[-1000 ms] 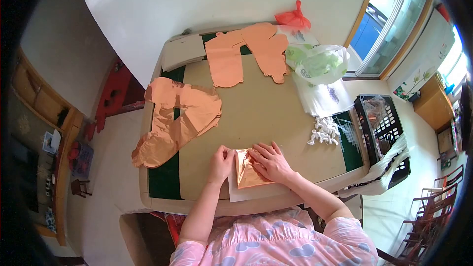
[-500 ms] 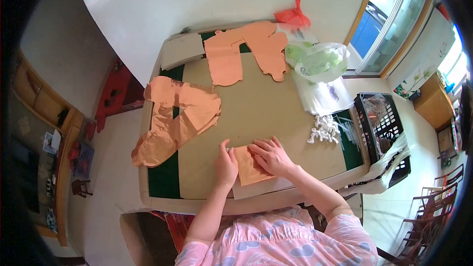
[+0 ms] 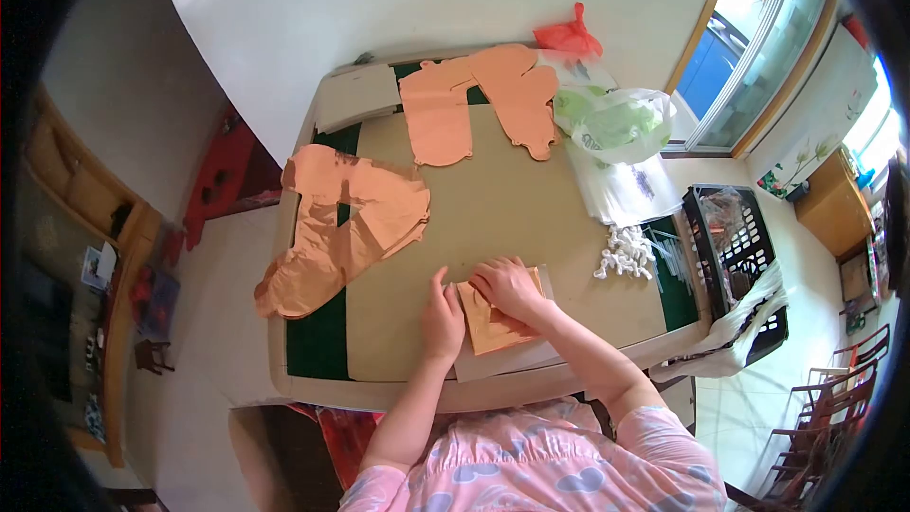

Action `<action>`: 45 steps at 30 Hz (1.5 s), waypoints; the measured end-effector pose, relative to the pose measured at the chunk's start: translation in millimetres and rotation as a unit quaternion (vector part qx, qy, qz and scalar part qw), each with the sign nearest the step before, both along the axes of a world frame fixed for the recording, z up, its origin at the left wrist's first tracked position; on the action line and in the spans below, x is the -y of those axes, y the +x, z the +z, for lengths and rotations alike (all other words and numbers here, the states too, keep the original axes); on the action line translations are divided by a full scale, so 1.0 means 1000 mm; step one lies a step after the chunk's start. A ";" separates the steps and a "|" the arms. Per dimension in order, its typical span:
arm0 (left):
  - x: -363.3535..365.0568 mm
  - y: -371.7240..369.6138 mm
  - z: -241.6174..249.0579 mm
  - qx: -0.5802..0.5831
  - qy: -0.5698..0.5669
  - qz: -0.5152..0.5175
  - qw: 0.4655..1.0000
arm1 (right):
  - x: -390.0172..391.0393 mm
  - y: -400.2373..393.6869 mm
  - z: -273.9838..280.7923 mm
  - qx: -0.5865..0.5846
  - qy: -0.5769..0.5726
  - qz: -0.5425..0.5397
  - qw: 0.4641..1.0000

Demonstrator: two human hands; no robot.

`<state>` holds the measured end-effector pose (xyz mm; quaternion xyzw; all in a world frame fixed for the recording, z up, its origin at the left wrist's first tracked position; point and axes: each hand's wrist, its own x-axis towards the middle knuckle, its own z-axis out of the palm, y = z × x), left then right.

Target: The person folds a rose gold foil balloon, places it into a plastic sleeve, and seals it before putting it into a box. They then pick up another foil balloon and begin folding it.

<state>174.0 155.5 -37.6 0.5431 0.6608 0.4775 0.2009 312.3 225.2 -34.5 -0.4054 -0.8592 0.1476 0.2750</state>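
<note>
A flat, folded packet of shiny copper-coloured foil (image 3: 493, 334), apparently a foil balloon, lies near the table's front edge. Beneath it a pale sheet (image 3: 517, 360) sticks out. My right hand (image 3: 507, 288) rests palm down on the packet's upper part, its fingers slightly bent and pressing on the foil. Along the packet's left edge stands my left hand (image 3: 443, 320), fingers stretched and thumb beside the foil. Larger flat copper foil balloons lie farther off, one crumpled at the left (image 3: 351, 218) and others spread at the back (image 3: 441, 118).
At the right lie white curled ribbons (image 3: 626, 252), clear straws (image 3: 671, 258) and a stack of plastic bags (image 3: 630, 190) under a green-white bag (image 3: 616, 123). A black basket (image 3: 735, 228) stands beside the table. A red bag (image 3: 569, 36) and grey boards (image 3: 355, 98) sit at the back.
My right hand has slid left and slightly away from me across the packet, uncovering foil on its right side. My left hand stays at the left edge.
</note>
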 end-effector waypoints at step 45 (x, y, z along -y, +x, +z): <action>-0.011 0.001 -0.026 -0.310 -0.025 -0.221 0.924 | -0.035 0.094 0.000 0.009 -0.173 -0.115 0.978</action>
